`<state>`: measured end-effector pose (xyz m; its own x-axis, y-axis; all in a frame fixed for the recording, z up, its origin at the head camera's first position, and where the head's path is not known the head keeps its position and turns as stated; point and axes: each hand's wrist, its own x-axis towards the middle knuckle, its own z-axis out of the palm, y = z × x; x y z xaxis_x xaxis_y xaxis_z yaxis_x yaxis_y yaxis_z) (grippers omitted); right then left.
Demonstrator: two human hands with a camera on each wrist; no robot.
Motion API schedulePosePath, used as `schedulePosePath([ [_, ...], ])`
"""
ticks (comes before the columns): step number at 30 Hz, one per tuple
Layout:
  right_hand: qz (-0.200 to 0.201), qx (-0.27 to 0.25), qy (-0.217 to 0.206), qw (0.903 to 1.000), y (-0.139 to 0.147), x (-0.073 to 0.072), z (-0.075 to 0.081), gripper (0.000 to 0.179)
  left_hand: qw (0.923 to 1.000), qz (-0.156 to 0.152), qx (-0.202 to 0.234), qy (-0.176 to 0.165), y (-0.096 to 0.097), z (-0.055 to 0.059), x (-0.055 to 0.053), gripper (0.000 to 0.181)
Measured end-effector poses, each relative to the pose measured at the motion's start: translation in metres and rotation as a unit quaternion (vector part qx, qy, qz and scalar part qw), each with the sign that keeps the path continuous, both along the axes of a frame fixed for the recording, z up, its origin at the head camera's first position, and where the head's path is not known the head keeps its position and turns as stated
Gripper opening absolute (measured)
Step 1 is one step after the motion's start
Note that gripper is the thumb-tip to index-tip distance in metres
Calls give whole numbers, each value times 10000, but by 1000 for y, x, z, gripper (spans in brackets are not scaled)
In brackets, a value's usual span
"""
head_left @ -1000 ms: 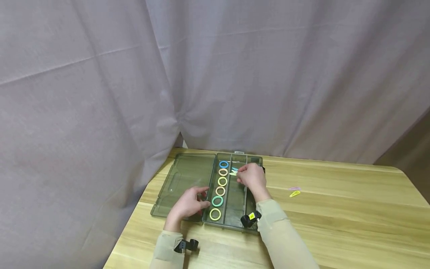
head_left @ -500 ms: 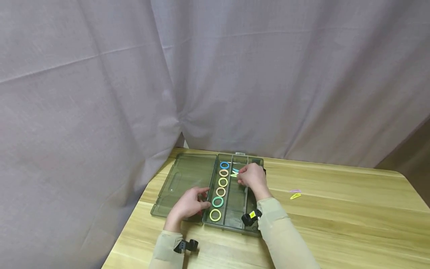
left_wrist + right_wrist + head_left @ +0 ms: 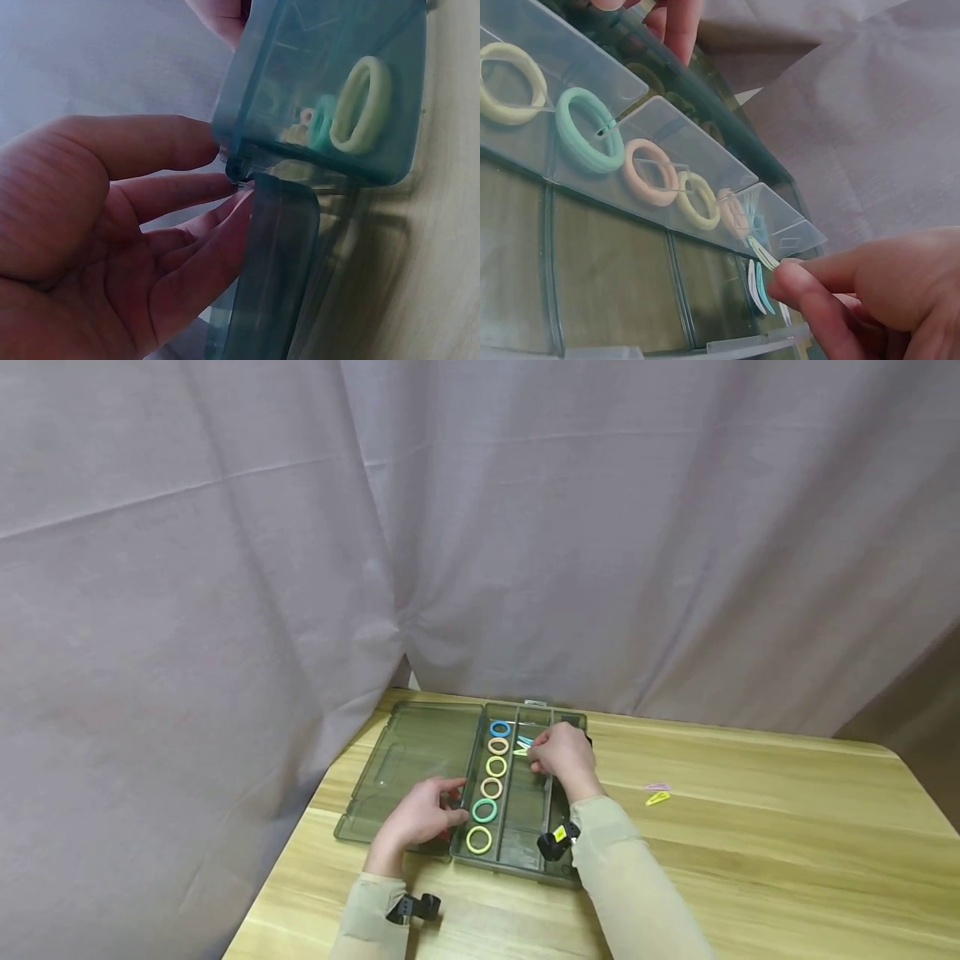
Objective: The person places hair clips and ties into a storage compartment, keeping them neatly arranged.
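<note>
My right hand [image 3: 564,753] is over the middle column of a translucent grey-green divided box. Between thumb and forefinger it pinches a pale yellow-green snap hair clip [image 3: 763,253]. White and blue hair clips [image 3: 759,286] lie just below it in the same compartment. A row of ring-shaped hair ties [image 3: 491,787] in blue, peach, yellow and green fills the left column. My left hand [image 3: 422,814] is at the hinge side; its thumb touches the box wall [image 3: 225,124] and its extended fingers rest against the lid [image 3: 281,247].
The box lid [image 3: 412,760] lies folded out flat to the left. On the wooden table [image 3: 772,827], right of the box, lie a purple hair clip [image 3: 657,787] and a yellow hair clip [image 3: 657,797]. A grey curtain [image 3: 525,543] hangs behind the table.
The head view has shifted slightly. My right hand stays over the same compartment, with the pale clip a little differently placed at its fingertips. My left hand keeps its place.
</note>
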<state>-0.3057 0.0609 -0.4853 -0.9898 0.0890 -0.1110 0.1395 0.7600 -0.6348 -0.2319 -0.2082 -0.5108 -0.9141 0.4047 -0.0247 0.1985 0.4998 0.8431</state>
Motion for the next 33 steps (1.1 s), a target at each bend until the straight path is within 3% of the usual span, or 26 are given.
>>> schedulePosePath([
  [6,26,311,-68,9995,-2,-2,1,10,10000,-6,-51,3,0,0,-1,65],
  [11,134,178,-55,9997,0,-1,1,17,10000,-22,-59,-2,0,-2,-2,65],
  [16,407,-717,312,9961,3,0,-4,17,9999,-17,-99,29,0,-1,-1,65],
  [20,704,-1772,491,9804,9,3,-8,19,9999,-5,-143,43,-1,-1,-1,65],
  [24,1017,-2439,552,9629,20,6,-13,26,9999,-4,-118,57,-1,0,-1,65],
  [29,1130,-2882,558,9492,44,14,-14,29,9999,-28,-80,58,-1,-1,-1,65],
  [33,1166,-2889,564,9485,67,24,-13,34,9999,-39,-105,67,0,-1,-1,65],
])
